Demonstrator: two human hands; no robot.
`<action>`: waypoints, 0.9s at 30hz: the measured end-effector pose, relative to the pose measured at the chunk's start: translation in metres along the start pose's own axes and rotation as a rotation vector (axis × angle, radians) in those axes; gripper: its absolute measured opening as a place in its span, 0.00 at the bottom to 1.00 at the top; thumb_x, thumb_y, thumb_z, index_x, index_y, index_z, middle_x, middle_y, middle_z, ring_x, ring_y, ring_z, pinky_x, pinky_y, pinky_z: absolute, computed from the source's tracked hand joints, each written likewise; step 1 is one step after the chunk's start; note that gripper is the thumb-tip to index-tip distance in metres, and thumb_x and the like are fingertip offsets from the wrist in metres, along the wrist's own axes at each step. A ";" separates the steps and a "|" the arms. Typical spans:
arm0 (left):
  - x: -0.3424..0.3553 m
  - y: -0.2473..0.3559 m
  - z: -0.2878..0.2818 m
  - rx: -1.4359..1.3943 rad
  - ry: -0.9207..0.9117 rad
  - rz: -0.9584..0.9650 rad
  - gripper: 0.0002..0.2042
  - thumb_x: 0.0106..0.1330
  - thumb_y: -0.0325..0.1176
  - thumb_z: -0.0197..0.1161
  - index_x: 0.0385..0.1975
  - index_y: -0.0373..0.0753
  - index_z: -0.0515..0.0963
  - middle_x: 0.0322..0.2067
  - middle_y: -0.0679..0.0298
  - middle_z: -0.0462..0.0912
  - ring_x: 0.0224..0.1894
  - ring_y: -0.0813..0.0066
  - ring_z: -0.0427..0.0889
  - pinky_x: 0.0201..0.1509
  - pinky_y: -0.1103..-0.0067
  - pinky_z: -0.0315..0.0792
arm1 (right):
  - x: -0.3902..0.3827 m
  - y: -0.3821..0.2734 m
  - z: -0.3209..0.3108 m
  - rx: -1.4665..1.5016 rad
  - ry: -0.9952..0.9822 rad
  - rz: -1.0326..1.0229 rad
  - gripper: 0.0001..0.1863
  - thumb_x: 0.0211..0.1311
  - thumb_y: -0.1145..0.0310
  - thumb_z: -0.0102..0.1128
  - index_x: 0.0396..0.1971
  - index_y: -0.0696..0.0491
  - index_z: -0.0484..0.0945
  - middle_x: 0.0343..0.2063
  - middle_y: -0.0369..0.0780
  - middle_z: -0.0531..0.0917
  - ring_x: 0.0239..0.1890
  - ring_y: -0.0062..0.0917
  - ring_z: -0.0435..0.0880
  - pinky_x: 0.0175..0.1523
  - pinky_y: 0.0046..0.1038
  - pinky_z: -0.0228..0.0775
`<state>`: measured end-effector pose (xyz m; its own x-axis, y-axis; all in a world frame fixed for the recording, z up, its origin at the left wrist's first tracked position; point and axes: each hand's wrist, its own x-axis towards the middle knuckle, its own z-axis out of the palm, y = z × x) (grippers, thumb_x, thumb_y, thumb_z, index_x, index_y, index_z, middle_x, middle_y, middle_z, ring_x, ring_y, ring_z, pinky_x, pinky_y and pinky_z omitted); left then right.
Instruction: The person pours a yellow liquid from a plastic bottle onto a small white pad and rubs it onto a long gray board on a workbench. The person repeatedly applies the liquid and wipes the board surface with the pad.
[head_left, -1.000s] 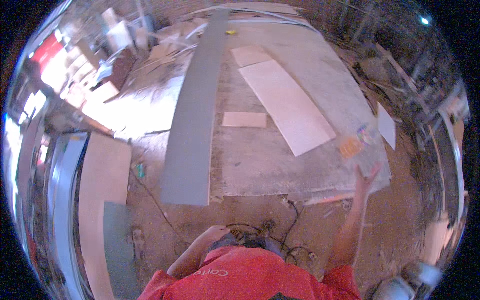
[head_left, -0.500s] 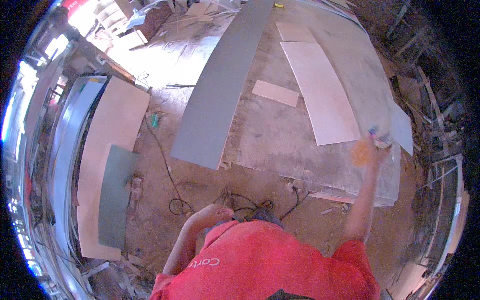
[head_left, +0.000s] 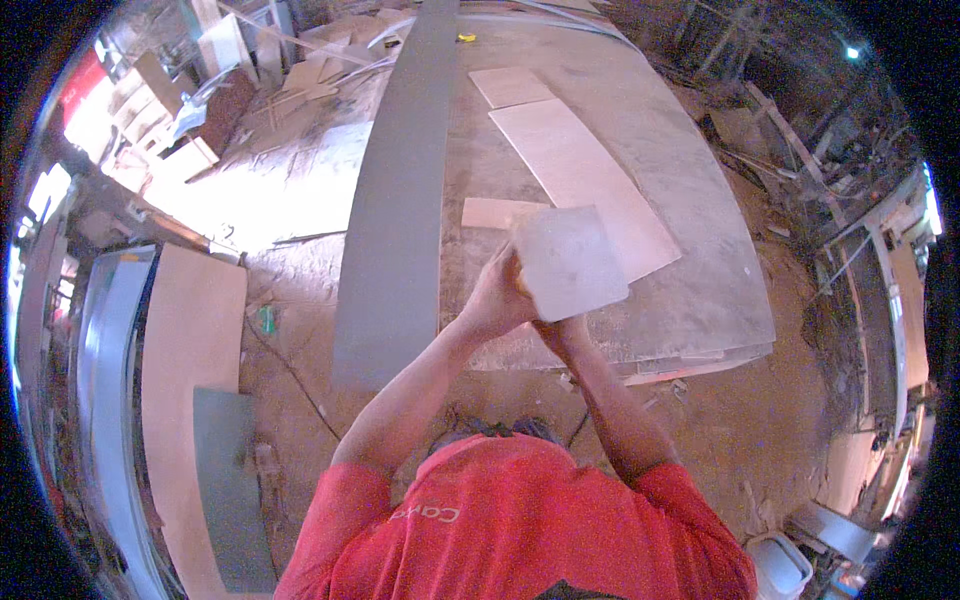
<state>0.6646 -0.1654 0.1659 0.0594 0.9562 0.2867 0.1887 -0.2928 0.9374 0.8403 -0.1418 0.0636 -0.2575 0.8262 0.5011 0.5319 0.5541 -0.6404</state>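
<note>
Over the near part of the board-covered table, I hold up a whitish, cloudy container [head_left: 572, 262] with a flat, squarish face turned towards me. My left hand [head_left: 497, 295] is closed around its left side, and a bit of yellow shows by the fingers. From below, my right hand [head_left: 566, 335] grips it, with most of its fingers hidden behind the container. Partly covered by it are a small pale board [head_left: 492, 213] and a long pale board [head_left: 580, 165]. A long grey board [head_left: 398, 200] runs along the table's left side.
Another pale board [head_left: 500, 86] and a small yellow thing [head_left: 466, 38] lie farther up the tabletop [head_left: 700, 230]. On the left, a tall pale panel [head_left: 185, 350] and a green-grey panel [head_left: 228, 480] stand near a cable [head_left: 300, 385]. Offcuts [head_left: 300, 85] lie at the far left.
My right hand has come from the table's right side to the middle, bringing the container. My left hand has risen from beside my body onto it. The view has shifted.
</note>
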 end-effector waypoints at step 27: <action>0.002 0.036 0.015 0.058 0.129 -0.104 0.35 0.52 0.33 0.88 0.60 0.38 0.76 0.49 0.62 0.87 0.54 0.71 0.85 0.62 0.71 0.78 | 0.109 -0.069 -0.185 -0.338 0.604 0.066 0.27 0.69 0.49 0.72 0.44 0.64 0.88 0.39 0.50 0.91 0.42 0.36 0.92 0.48 0.37 0.84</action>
<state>0.6866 -0.1741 0.1971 -0.0892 0.9725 0.2154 0.2439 -0.1883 0.9513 0.9251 -0.1091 0.2702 0.2255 0.6016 0.7663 0.7781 0.3622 -0.5133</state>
